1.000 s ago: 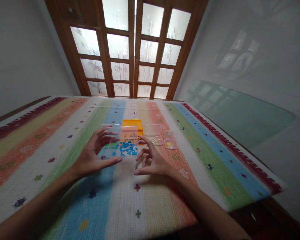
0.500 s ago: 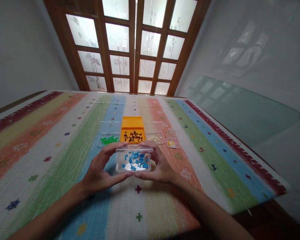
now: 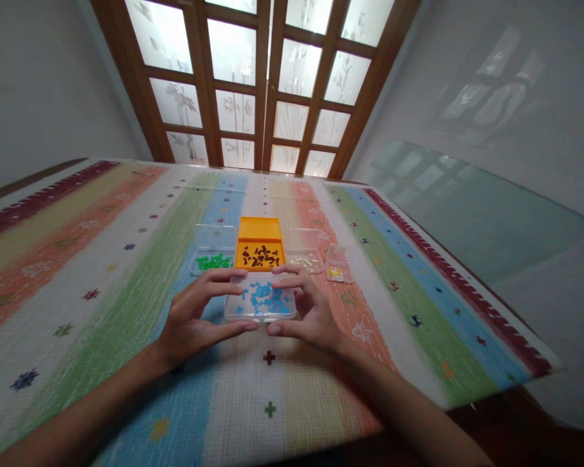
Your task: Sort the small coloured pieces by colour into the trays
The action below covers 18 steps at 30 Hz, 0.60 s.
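Between my two hands is a clear plastic box (image 3: 231, 310) with small blue pieces (image 3: 267, 298) inside, seen hazily through its lid. My left hand (image 3: 192, 318) grips the box's left side, fingers over the top and thumb at the near edge. On the opposite side, my right hand (image 3: 311, 308) holds it the same way, fingertips resting on the lid and thumb at the front edge. The box is in front of a row of open boxes, nearest to the orange one (image 3: 260, 228), which contains dark brown pieces (image 3: 261, 255).
Left of the orange box, green pieces (image 3: 215, 261) lie in an open clear box. To its right are cream pieces (image 3: 305, 262) in another clear box and a smaller box with yellow pieces (image 3: 335, 272). A striped tablecloth (image 3: 126, 279) covers the table.
The clear lid, raised half a second ago, has come down over the blue pieces, which now look paler. My fingers have moved onto its top. The view has tilted slightly downward.
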### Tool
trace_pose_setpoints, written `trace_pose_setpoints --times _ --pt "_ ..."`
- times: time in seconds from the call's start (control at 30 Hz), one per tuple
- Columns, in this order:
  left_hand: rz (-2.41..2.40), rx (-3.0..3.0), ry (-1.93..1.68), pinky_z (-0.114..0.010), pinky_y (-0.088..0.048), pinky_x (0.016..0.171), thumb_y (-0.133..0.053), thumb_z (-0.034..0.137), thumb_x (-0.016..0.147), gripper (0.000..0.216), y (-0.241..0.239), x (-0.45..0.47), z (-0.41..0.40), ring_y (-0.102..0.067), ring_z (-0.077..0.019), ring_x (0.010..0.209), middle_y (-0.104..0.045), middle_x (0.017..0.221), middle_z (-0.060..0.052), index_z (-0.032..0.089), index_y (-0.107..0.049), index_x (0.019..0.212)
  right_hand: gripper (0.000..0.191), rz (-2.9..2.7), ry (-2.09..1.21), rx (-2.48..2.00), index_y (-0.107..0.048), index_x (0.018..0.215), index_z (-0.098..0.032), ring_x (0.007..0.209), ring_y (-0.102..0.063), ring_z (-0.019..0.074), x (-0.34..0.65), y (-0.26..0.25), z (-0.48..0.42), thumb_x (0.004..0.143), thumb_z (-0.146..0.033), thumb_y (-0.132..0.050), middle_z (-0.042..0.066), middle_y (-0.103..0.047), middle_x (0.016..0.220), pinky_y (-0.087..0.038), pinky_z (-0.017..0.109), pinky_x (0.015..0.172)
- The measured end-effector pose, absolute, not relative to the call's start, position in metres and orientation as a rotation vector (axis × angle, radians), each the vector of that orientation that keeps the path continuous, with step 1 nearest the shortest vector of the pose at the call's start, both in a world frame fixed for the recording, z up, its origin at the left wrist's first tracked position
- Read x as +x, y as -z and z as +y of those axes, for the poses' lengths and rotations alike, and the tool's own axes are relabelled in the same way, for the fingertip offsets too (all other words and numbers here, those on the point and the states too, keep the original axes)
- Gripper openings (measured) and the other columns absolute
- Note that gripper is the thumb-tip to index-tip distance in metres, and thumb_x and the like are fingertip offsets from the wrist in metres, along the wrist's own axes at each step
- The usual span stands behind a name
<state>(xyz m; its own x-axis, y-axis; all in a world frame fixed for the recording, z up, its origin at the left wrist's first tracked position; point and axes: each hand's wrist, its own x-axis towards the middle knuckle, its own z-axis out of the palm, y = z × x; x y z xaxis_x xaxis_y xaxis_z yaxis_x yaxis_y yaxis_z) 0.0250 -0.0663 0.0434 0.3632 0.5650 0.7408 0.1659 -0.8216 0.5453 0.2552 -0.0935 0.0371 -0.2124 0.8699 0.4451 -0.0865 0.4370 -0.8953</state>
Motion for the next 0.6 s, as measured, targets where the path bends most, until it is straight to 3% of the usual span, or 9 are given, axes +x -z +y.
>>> trace_pose_setpoints --times 0.1,0.2,0.37,0.6 --pt "0.663 2.239 -1.468 -0.048 -0.058 0.095 -0.088 0.032 0.075 0.041 -0.043 0.025 -0.066 -0.067 -0.0277 0.112 -0.068 0.123 -0.01 0.025 -0.066 0.109 0.075 -1.358 -1.299 -0.713 -0.051 0.118 -0.032 0.111 -0.062 0.0244 0.252 -0.042 -0.094 0.059 -0.051 -0.093 0.005 -0.054 0.126 -0.058 0.041 0.088" --pt "0.671 2.246 -1.489 -0.047 -0.059 0.094 -0.089 0.031 0.075 0.041 -0.043 0.026 -0.065 -0.068 -0.0276 0.111 -0.069 0.123 -0.01 0.025 -0.067 0.108 0.078 -1.161 -1.565 -0.79 -0.042 0.125 -0.031 0.09 -0.068 0.0206 0.249 -0.046 -0.094 0.066 -0.057 -0.086 0.005 -0.062 0.116 -0.06 0.034 0.07" --pt "0.646 2.258 -1.452 -0.046 -0.059 0.094 -0.088 0.034 0.075 0.039 -0.041 0.028 -0.065 -0.07 -0.027 0.109 -0.071 0.12 -0.01 0.024 -0.068 0.107 0.068 -1.096 -1.873 -0.843 -0.043 0.124 -0.025 0.05 -0.058 0.0113 0.248 -0.049 -0.095 0.073 -0.046 -0.083 -0.002 -0.069 0.074 -0.045 0.02 0.042" --pt "0.669 2.156 -1.347 -0.046 -0.058 0.096 -0.086 0.035 0.078 0.034 -0.034 0.031 -0.063 -0.069 -0.0277 0.111 -0.072 0.118 -0.011 0.023 -0.068 0.105 0.062 -0.995 -1.946 -0.85 -0.047 0.119 -0.022 0.04 -0.052 0.0081 0.25 -0.048 -0.095 0.072 -0.042 -0.083 -0.002 -0.071 0.066 -0.034 0.016 0.035"
